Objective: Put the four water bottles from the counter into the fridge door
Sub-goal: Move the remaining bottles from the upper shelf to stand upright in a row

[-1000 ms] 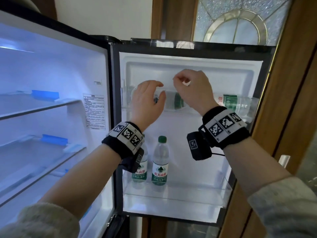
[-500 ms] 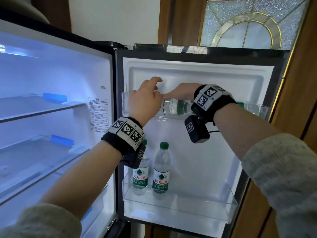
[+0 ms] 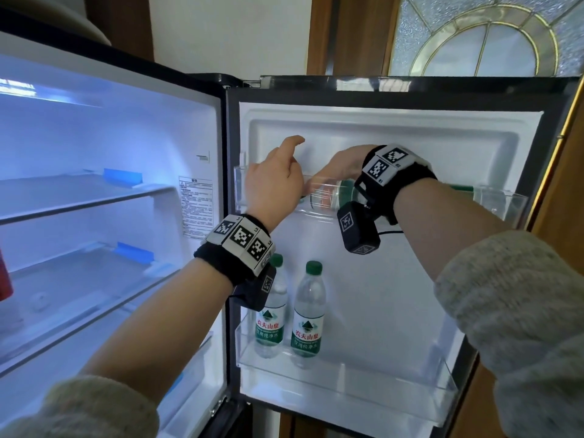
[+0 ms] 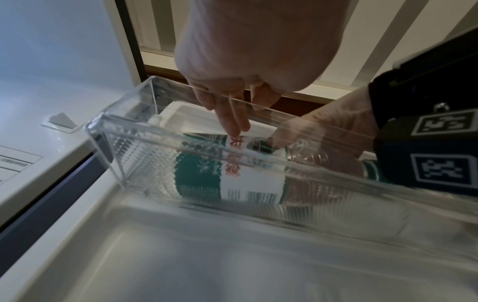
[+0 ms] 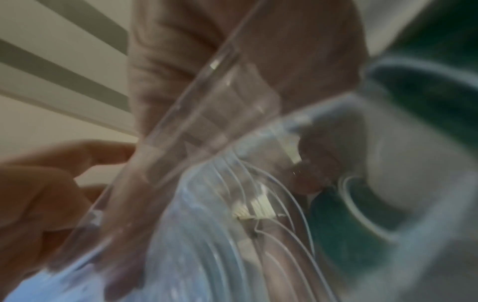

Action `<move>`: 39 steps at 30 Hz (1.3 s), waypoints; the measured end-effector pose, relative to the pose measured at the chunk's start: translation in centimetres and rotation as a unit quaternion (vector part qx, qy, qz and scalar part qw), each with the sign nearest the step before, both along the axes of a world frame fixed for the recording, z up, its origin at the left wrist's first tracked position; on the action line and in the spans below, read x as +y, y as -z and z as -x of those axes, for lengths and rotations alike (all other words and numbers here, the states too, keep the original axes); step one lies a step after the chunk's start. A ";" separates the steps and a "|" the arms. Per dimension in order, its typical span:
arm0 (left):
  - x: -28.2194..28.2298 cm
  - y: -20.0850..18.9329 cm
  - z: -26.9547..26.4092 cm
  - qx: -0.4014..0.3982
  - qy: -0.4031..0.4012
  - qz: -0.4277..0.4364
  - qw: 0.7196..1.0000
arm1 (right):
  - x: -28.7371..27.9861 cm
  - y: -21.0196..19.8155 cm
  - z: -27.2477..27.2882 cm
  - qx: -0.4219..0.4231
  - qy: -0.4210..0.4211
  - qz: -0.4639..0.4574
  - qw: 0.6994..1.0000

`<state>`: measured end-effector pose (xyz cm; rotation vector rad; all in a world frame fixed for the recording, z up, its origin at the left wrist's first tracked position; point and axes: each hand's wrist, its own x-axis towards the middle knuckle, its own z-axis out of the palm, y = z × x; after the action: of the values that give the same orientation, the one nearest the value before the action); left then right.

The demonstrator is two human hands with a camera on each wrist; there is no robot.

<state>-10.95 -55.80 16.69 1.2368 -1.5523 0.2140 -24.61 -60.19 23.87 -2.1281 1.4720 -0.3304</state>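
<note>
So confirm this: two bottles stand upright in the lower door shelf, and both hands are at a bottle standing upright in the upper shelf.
Not quite. The head view shows the bottle in the upper shelf lying on its side, not upright. The rest holds: two bottles stand upright in the lower shelf.

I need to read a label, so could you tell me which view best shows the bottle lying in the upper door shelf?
The left wrist view: the bottle lies on its side behind the clear shelf, label readable. The head view hides most of it behind both hands; the right wrist view is blurred.

Place: a home, I'd say
At 10 o'clock: my open fridge (image 3: 110, 191)
At 1 o'clock: patterned glass window (image 3: 486, 36), wood trim
</note>
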 end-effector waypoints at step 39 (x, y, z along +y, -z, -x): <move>3.0 1.7 -1.9 0.055 -0.101 0.144 0.983 | 8.7 0.4 0.0 0.039 -0.033 0.692 0.720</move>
<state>-9.04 -52.76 14.96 1.1545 -1.2497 0.4762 -24.63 -51.45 23.47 -3.2467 1.2257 -1.7907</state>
